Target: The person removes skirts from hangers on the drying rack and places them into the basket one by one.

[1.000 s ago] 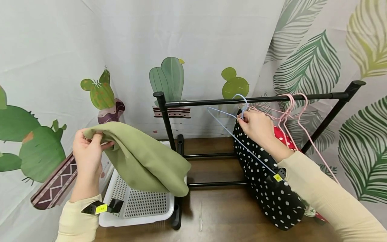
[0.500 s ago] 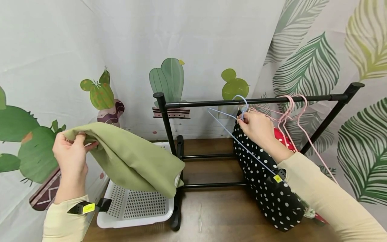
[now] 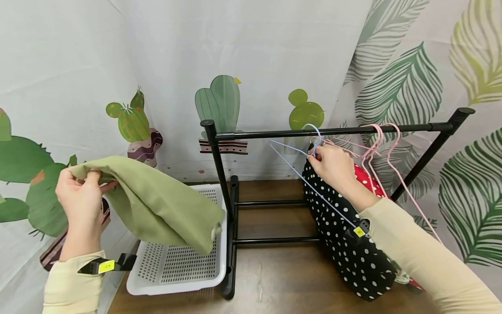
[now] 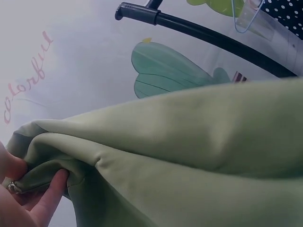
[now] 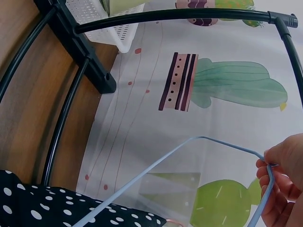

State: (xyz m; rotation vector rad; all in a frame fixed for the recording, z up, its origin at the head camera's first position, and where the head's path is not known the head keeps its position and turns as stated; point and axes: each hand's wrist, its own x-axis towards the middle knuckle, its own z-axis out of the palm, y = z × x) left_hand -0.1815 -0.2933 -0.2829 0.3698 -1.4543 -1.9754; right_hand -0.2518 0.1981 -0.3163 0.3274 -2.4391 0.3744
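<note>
My left hand (image 3: pixel 80 196) pinches one end of a piece of green cloth (image 3: pixel 157 203), held up over the white basket. Folds bunch at the fingers in the left wrist view, and the far end droops. What kind of garment it is I cannot tell. My right hand (image 3: pixel 333 165) pinches a light blue clothes hanger (image 5: pixel 142 176) just below its hook. That hook loops over the top bar of the black clothes rack (image 3: pixel 266 134). No cloth is on this hanger. Behind the right hand hangs a black garment with white dots (image 3: pixel 333 226).
Pink hangers (image 3: pixel 377 138) crowd the bar's right part, with a red dotted garment (image 3: pixel 370 179) partly hidden below. The perforated white basket (image 3: pixel 176 288) stands on the brown wooden table (image 3: pixel 282 279) by the rack's left foot. A printed curtain (image 3: pixel 266 56) closes the back.
My left hand has moved left, pulling the green cloth with it, so the cloth's far end has cleared the rack's left post. The right hand and blue hanger have stayed put.
</note>
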